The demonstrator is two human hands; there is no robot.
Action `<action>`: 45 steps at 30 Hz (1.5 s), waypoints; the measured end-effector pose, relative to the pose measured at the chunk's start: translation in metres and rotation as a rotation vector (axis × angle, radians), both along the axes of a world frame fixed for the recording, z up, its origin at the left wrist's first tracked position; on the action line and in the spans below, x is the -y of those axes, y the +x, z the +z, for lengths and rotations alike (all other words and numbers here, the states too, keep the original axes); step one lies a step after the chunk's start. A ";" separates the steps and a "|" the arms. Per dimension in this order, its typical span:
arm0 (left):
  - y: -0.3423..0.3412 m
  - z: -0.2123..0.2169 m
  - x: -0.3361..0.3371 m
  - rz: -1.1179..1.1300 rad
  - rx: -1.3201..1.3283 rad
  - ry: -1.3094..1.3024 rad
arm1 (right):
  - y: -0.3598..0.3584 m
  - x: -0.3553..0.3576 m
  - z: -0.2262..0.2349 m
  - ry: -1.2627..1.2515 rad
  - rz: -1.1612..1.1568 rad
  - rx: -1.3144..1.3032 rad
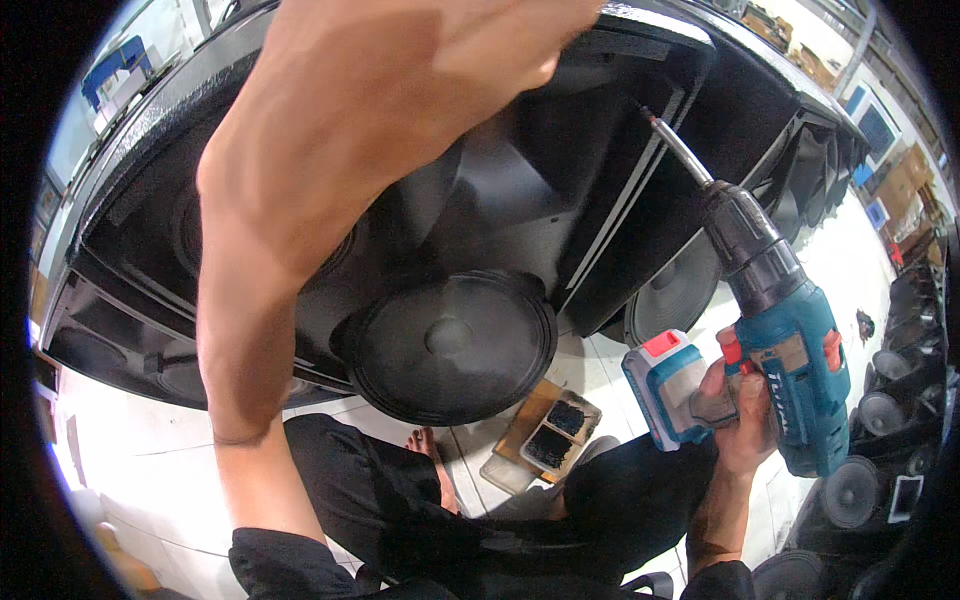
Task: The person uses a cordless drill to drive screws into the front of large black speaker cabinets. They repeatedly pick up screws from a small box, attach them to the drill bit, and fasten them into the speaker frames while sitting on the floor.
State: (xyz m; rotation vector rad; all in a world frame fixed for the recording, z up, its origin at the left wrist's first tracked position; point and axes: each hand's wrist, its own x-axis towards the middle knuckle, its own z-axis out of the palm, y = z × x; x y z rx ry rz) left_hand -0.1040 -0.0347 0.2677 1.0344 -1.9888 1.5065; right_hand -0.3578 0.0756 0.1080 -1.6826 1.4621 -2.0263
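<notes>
Gripping the drill, the right hand should keep the bit square to the speaker cabinet; left hand braces there, its fingers hidden.

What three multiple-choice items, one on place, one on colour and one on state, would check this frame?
1. Where does the tip of the drill's bit point?
A. at the black speaker cabinet
B. at the floor tiles
C. at the small tray

2. What colour is the cordless drill's body?
A. yellow
B. teal
C. white

3. What is the right hand doing?
A. lying open on the floor
B. closed around the drill's handle
C. pressing the loose speaker cone

Answers:
1 A: the bit slants up to the black speaker cabinet.
2 B: its housing is teal with red buttons.
3 B: fingers wrap the handle; the left hand reaches to the cabinet's top, while the loose speaker cone lies untouched.
</notes>
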 end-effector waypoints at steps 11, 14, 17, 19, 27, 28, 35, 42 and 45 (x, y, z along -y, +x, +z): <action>0.016 0.017 -0.001 -0.195 0.101 0.040 | 0.002 -0.002 0.017 -0.079 -0.105 -0.285; 0.013 0.015 0.004 -0.245 0.105 0.051 | -0.001 -0.001 0.015 -0.086 -0.143 -0.342; 0.013 0.009 0.011 -0.280 0.100 0.068 | -0.002 -0.002 0.012 -0.018 -0.116 -0.275; 0.015 0.013 0.008 -0.269 0.116 0.082 | 0.000 0.000 0.013 0.032 -0.065 -0.223; 0.012 0.014 0.012 -0.295 0.102 0.148 | -0.004 0.001 0.017 0.280 0.135 -0.005; 0.011 0.016 0.011 -0.279 0.117 0.150 | -0.010 0.001 0.015 0.285 0.055 -0.219; 0.013 0.005 0.013 -0.158 0.082 0.091 | -0.010 0.000 0.020 0.268 0.058 -0.158; 0.020 -0.056 -0.028 -0.741 -0.390 0.388 | -0.031 -0.050 -0.041 0.188 0.398 0.274; 0.008 -0.113 -0.035 -0.797 -0.982 1.051 | -0.017 -0.056 -0.060 0.233 0.613 0.575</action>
